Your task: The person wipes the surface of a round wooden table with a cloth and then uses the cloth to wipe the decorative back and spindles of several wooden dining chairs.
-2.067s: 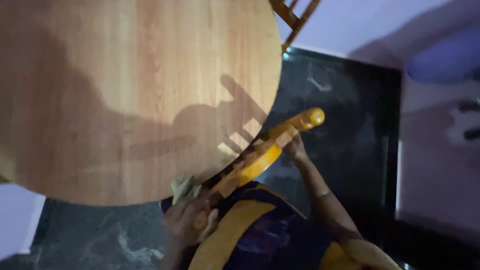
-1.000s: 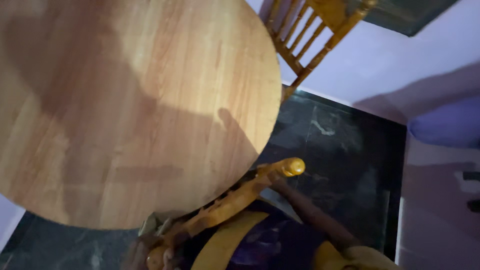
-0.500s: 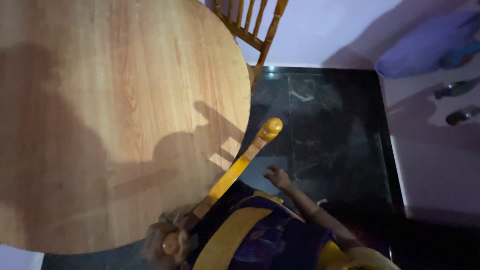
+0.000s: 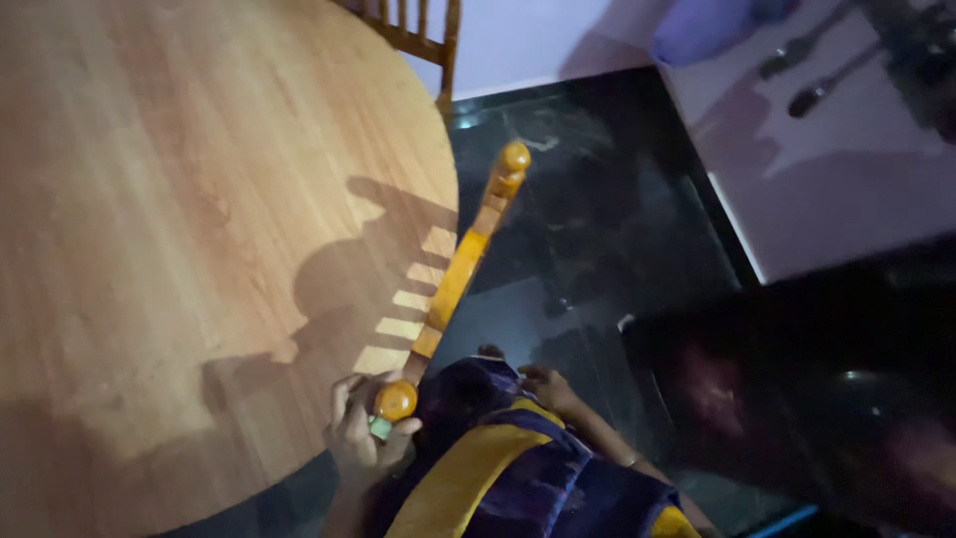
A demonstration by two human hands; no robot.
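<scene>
A round wooden table (image 4: 169, 209) fills the left of the view. A yellow wooden chair (image 4: 453, 279) stands against its right edge, seen from above along its top rail. My left hand (image 4: 363, 433) is closed around the chair's near corner knob, with a small greenish cloth between the fingers. My right hand (image 4: 548, 389) hangs beside the chair over the dark floor, fingers loosely apart and holding nothing. My dark blue and yellow clothing (image 4: 498, 468) sits below the chair.
A second wooden chair (image 4: 413, 30) stands at the table's far side by a pale wall. The floor (image 4: 597, 219) is dark polished stone. A bluish bundle (image 4: 707, 25) and dark utensil-like shapes (image 4: 812, 60) lie on a pale surface top right.
The view has swung left and the chair's rail now points away from me. My right hand let go of the chair's far post and dropped back beside my body.
</scene>
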